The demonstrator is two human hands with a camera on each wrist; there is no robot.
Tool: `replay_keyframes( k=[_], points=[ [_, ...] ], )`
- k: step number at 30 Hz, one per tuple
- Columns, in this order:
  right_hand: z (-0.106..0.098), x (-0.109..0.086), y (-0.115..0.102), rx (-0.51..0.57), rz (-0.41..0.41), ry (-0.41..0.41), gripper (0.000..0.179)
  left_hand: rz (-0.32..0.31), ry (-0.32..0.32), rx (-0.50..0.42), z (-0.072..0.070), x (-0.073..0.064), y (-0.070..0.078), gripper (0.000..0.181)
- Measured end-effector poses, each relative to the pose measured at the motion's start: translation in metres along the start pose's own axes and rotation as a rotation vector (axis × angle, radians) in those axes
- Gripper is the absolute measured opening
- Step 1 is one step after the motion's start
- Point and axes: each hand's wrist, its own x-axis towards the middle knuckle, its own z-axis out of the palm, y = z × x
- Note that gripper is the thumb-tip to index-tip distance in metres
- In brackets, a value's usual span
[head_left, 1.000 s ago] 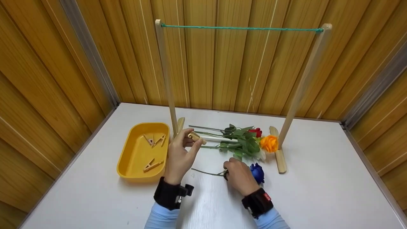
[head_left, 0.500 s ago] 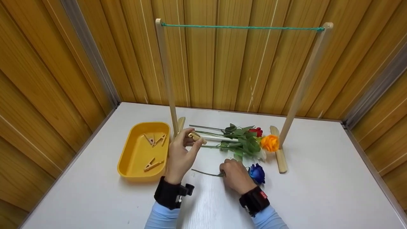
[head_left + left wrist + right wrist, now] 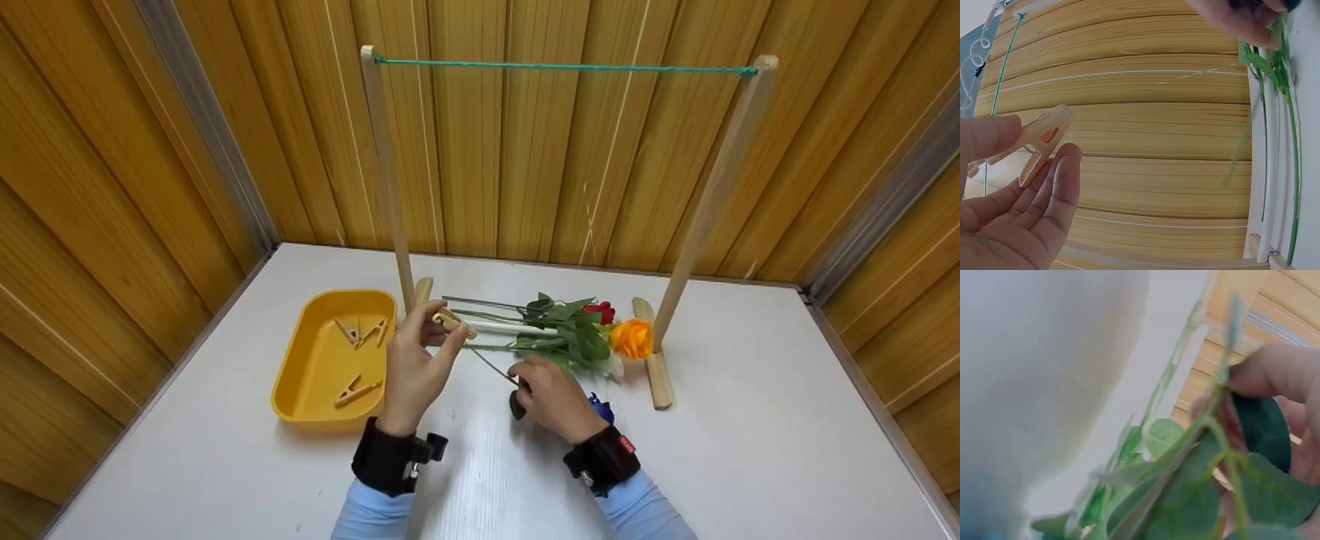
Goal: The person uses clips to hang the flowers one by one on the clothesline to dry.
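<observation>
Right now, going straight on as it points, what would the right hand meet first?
The right hand would likely meet the nearest lying rose stem, though depth is unclear; it might pass above.

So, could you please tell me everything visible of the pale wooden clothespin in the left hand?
The pale, seemingly wooden clothespin has two slim halves that meet at one end and spread at the other, with what looks like a spring between. Tilted, it is pinched by the person's left hand above the white tabletop, right of the yellow plastic tray.
</observation>
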Motion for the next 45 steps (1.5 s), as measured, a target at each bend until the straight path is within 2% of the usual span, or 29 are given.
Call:
replay_keyframes(
  k=[5, 10, 17, 21, 26, 33, 38, 45],
  points=[
    [-0.019, 0.011, 0.0, 0.176, 0.024, 0.068, 0.023, 0.031, -0.013, 0.044, -0.008, 0.009, 0.007, 0.037],
    [-0.036, 0.025, 0.0, 0.307, 0.037, 0.103, 0.019, 0.11, -0.049, 0.11, -0.015, 0.025, 0.022, 0.036],
    [-0.055, 0.05, -0.004, 0.377, 0.062, 0.106, 0.004, 0.233, -0.116, 0.206, -0.028, 0.055, 0.049, 0.036],
    [-0.063, 0.066, -0.006, 0.405, 0.073, 0.104, 0.004, 0.266, -0.148, 0.228, -0.035, 0.075, 0.062, 0.034],
    [-0.068, 0.086, -0.008, 0.416, 0.06, 0.119, 0.007, 0.255, -0.206, 0.267, -0.041, 0.099, 0.074, 0.033],
    [-0.073, 0.106, -0.01, 0.386, 0.09, 0.142, 0.009, 0.206, -0.298, 0.313, -0.045, 0.13, 0.088, 0.034],
    [-0.076, 0.121, -0.009, 0.388, 0.089, 0.172, 0.009, 0.166, -0.32, 0.316, -0.049, 0.153, 0.095, 0.033],
    [-0.082, 0.146, -0.011, 0.428, 0.108, 0.148, 0.009, 0.083, -0.343, 0.32, -0.056, 0.181, 0.107, 0.028]
  ],
)
